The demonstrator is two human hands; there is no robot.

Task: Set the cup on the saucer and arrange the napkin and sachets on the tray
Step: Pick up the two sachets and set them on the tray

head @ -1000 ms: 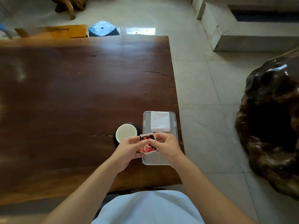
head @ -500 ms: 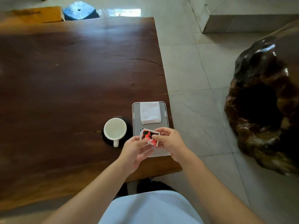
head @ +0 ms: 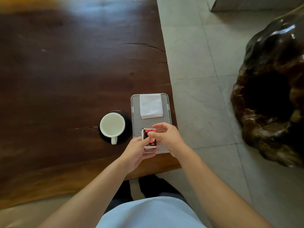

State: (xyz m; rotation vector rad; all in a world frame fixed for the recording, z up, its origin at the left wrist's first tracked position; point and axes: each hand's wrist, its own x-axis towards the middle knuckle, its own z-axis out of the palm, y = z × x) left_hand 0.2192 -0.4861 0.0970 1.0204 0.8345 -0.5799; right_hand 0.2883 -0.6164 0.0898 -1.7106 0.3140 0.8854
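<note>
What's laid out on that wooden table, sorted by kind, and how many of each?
Cup: 1, white, standing on the saucer
Saucer: 1, dark
Tray: 1, ribbed
Napkin: 1, white, folded, on the tray's far end
Sachets: at least 1, red and black, held by the left hand and right hand over the tray; the exact count is hidden
Total: at least 5

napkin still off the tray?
No, the white napkin lies flat on the far half of the ribbed tray, while both hands work the sachets over the near half.
</note>
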